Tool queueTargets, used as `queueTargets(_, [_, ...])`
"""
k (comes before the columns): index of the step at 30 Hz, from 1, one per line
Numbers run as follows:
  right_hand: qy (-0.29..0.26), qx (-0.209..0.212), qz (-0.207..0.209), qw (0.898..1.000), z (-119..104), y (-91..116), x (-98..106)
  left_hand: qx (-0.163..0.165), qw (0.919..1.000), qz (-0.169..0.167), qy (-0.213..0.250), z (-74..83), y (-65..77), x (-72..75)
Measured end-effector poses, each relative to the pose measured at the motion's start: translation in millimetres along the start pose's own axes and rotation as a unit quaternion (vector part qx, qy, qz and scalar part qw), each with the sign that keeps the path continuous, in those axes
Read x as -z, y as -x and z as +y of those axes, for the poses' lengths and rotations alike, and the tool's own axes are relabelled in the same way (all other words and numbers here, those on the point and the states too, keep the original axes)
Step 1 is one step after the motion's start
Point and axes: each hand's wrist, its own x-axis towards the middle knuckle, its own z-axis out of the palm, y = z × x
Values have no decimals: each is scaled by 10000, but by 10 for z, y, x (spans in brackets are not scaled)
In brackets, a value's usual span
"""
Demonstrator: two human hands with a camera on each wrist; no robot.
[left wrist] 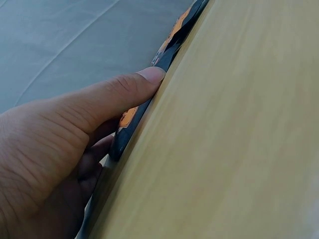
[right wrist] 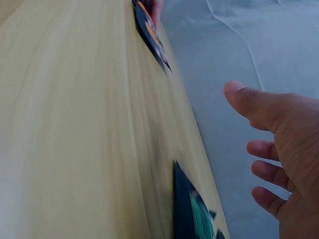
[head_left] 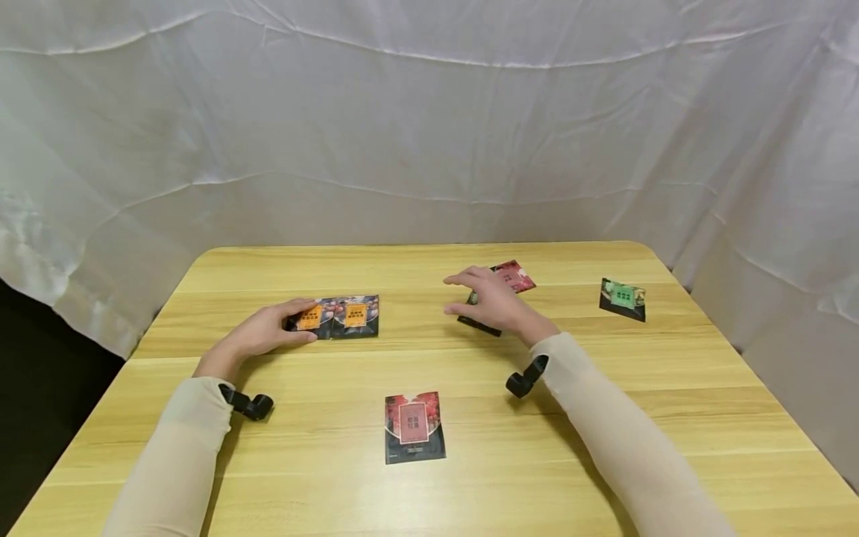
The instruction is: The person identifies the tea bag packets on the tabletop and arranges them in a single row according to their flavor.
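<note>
On the left of the table, my left hand (head_left: 265,328) grips the left one of two dark sachets with orange labels (head_left: 309,317). The thumb (left wrist: 149,74) lies along its near edge, while the other fingers are at the far side, partly hidden. The second orange-labelled sachet (head_left: 356,316) lies side by side with it. My right hand (head_left: 496,302) hovers with fingers spread and holds nothing. Below it lies a green-labelled sachet (right wrist: 187,209), mostly covered by the hand in the head view. A red sachet (head_left: 514,276) lies just behind that hand.
Another red sachet (head_left: 414,427) lies at the front middle of the wooden table (head_left: 302,462). A second green-labelled sachet (head_left: 622,299) is at the far right. A pale curtain (head_left: 429,134) hangs behind the table.
</note>
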Motion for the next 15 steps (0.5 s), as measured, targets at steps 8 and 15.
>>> queueTargets(8, [-319,-167,-21,9993,259,168,51,-67,10000,-2,33,-4,-7,0])
queueTargets(15, [-481,-386,-52,9981,384,247,54,-36,10000,-4,84,-12,-9,-3])
